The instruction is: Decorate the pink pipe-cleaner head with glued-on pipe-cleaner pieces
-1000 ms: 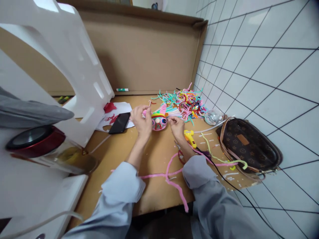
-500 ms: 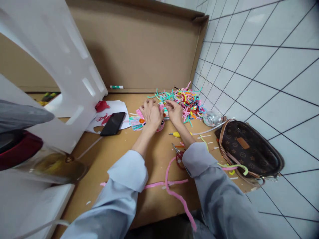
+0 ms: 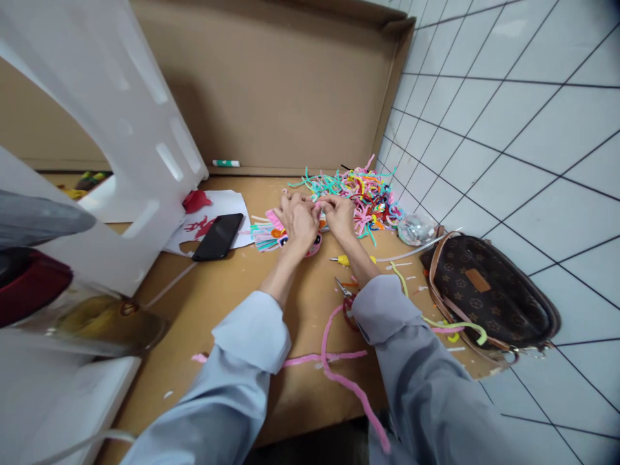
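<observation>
My left hand (image 3: 296, 219) and my right hand (image 3: 338, 215) meet at the middle of the cardboard sheet (image 3: 232, 290), fingers curled and pinched together over a colourful pipe-cleaner figure (image 3: 271, 236). The figure lies flat under the left hand, its pink, teal and orange strands fanning out to the left. What the fingertips pinch between them looks like a pink strand of the figure. Just beyond the right hand lies a tangled heap of pipe cleaners (image 3: 358, 190).
A black phone (image 3: 217, 236) rests on white paper at the left. A yellow glue gun (image 3: 346, 260), scissors (image 3: 345, 290) and long pink pipe cleaners (image 3: 339, 368) lie near my right sleeve. A brown bag (image 3: 489, 290) sits on the tiled floor. White foam (image 3: 121, 129) stands left.
The figure went from held upright between the hands to lying flat under the left hand. Both hands moved forward toward the heap and closed together.
</observation>
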`<control>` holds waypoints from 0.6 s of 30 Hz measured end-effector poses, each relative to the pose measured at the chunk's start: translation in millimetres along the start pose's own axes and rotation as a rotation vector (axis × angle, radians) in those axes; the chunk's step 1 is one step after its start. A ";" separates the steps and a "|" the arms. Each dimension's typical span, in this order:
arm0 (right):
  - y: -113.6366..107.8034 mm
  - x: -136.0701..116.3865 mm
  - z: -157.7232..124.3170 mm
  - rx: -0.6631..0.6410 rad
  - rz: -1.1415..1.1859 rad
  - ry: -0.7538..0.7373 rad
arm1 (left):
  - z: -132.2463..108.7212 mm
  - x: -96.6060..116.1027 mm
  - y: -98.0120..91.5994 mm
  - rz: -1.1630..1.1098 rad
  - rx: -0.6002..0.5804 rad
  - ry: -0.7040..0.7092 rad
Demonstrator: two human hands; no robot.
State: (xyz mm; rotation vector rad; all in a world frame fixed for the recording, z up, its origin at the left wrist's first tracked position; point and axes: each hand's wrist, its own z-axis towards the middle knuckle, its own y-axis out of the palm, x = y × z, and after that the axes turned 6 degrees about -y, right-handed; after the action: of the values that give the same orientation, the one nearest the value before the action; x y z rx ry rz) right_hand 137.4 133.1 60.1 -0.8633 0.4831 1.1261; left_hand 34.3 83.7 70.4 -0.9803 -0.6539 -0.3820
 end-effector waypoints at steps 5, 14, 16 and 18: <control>1.3 3.1 -3.3 0.023 0.035 0.006 | -1.6 -1.4 3.3 -0.025 0.018 0.001; 7.5 20.3 -6.1 0.031 0.225 0.080 | -4.6 -0.7 -1.2 0.073 -0.030 0.030; 7.1 23.4 -6.1 0.022 0.270 0.085 | -5.8 0.3 -1.7 0.095 -0.047 0.045; 6.6 25.4 -5.6 0.025 0.287 0.090 | -7.1 2.1 -2.0 0.112 -0.061 0.051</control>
State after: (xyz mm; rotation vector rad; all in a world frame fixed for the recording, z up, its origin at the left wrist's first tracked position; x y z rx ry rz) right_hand 141.4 144.4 36.2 -0.8425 0.7115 1.3435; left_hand 37.1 76.6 70.2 -1.0568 -0.5417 -0.3287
